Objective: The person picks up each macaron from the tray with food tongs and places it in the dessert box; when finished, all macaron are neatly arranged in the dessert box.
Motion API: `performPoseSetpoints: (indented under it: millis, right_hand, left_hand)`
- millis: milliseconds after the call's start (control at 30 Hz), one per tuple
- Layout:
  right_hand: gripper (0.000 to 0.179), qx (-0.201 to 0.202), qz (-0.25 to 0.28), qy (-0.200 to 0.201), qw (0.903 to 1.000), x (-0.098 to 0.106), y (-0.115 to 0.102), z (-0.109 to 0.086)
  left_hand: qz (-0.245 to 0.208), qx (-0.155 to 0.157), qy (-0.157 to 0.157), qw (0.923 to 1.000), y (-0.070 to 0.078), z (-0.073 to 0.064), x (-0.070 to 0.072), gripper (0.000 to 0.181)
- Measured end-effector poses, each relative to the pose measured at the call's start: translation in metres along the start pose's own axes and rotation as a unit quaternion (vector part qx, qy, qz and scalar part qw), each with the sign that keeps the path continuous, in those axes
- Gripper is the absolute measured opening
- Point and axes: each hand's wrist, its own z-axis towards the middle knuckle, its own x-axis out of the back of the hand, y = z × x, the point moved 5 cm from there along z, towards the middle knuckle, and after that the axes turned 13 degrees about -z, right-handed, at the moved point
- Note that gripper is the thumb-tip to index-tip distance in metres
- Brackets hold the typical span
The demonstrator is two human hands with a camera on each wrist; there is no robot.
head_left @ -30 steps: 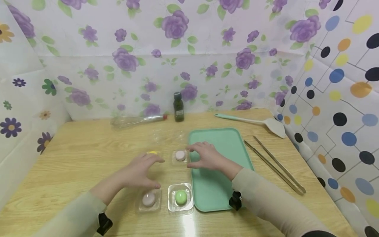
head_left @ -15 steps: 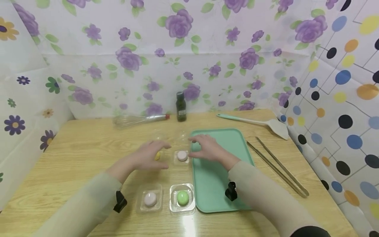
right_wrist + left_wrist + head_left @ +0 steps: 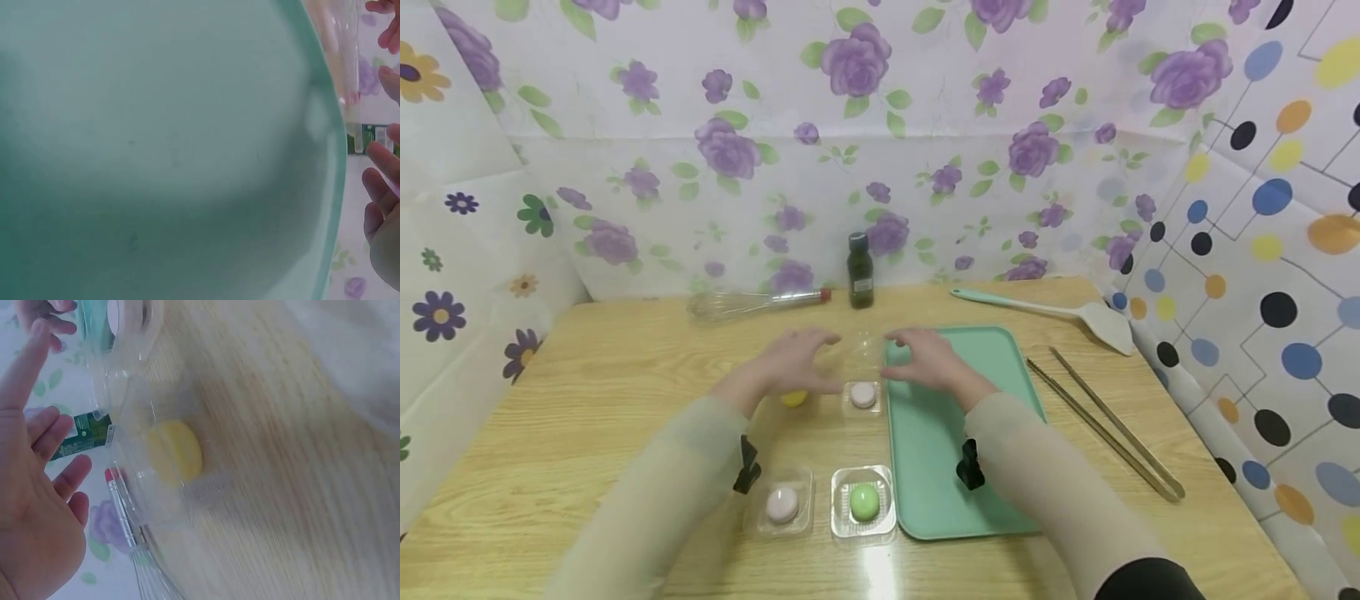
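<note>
My left hand (image 3: 793,362) reaches over the back of the clear plastic box around a yellow macaron (image 3: 176,453), fingers loosely spread. Opposite it, my right hand (image 3: 928,358) hovers over the left edge of the green tray (image 3: 955,417), thumb and fingers apart and holding nothing. Between the two hands stands the raised clear lid (image 3: 865,346) of a box with a pale pink macaron (image 3: 863,395). Closer to me, a pale macaron (image 3: 782,505) and a green macaron (image 3: 864,502) each sit in a clear box.
A whisk (image 3: 752,303) and a dark bottle (image 3: 861,273) stand along the back. Behind the tray lies a white spatula (image 3: 1075,312) with a mint handle. Metal tongs (image 3: 1112,425) lie right of the tray. Patterned cloth (image 3: 730,208) walls off the table.
Both hands have moved away from me, toward the back boxes and the raised lid. The left hand also shifted right. The boxes and macarons stay in place on the table.
</note>
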Motion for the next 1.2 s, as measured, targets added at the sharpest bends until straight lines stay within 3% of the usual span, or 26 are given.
performPoseSetpoints:
  millis: [200, 433, 667, 833, 1067, 1200]
  right_hand:
    - [0.069, -0.026, 0.015, -0.008, 0.9995, -0.003, 0.01, 0.006]
    - [0.074, -0.041, 0.021, -0.016, 0.9988, -0.004, 0.013, 0.012]
    - [0.073, -0.058, 0.027, -0.023, 0.9977, -0.006, 0.012, 0.018]
    - [0.074, -0.048, 0.021, -0.029, 0.9982, -0.009, 0.008, 0.025]
    - [0.074, -0.057, 0.03, -0.043, 0.9971, -0.012, 0.008, 0.026]
    - [0.073, -0.044, 0.026, -0.049, 0.9975, -0.015, 0.006, 0.028]
  left_hand:
    - [0.03, 0.01, 0.01, 0.9995, -0.006, 0.014, 0.004, 0.076]
    - [0.025, 0.086, 0.017, 0.9958, -0.009, 0.021, 0.006, 0.077]
    - [0.049, 0.062, 0.004, 0.9969, -0.004, 0.032, 0.002, 0.067]
    - [0.041, 0.087, 0.005, 0.9954, -0.008, 0.033, 0.0, 0.066]
    - [0.097, 0.071, -0.023, 0.9925, -0.004, 0.038, -0.007, 0.062]
    - [0.09, 0.078, -0.027, 0.9925, -0.004, 0.039, -0.008, 0.062]
